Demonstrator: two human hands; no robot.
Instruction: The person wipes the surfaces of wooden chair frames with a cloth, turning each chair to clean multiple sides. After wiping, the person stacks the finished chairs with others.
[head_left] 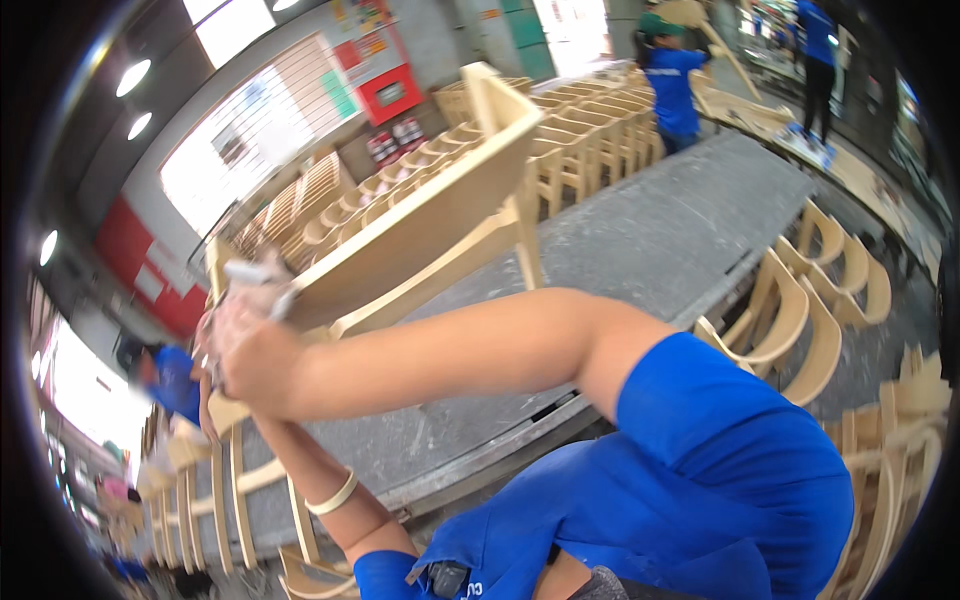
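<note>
"What's nearest?"
"The left forearm, wearing a pale bangle. Past it, the left hand and right hand are close together at the left end of a wooden frame. A pale grey patch shows there, too blurred to name."
"Are they gripping?"
"I can't tell for either. The right looks curled, but its fingers are smeared, and the left is partly hidden behind it."
"Where's the frame?"
"Tilted, over the table, toward its far long edge; the right arm crosses in front."
"And around it?"
"Curved wooden pieces sit beside the near long edge, toward the right. Beyond the far long edge stand rows of chair frames. By the table's far right corner is a person in blue with a green cap. Farther back, a red box hangs on the wall."
</note>
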